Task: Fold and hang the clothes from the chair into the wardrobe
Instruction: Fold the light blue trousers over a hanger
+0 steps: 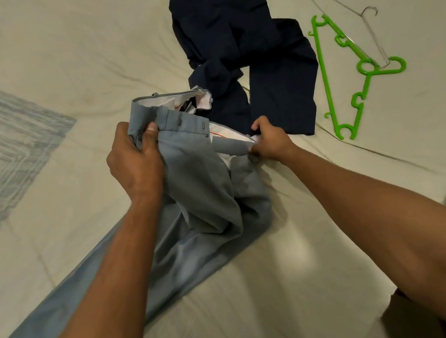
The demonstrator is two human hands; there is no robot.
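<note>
Two hands work the waistband of smooth grey-blue trousers [201, 189] at frame centre: the left hand [135, 164] grips one side, the right hand [269, 140] pinches the open fly edge, likely aligning it for folding. Crumpled navy trousers [245, 58], a green plastic hanger [347, 78] and a wire hanger [350, 19] wait upper right on the creased cream bedsheet [84, 59].

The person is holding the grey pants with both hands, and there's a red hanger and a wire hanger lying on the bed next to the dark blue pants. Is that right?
Almost. The plastic hanger is green, not red, as the head view shows. The rest holds: the left hand and right hand both grip the grey pants, and a wire hanger lies on the bed beside the dark blue pants.
</note>
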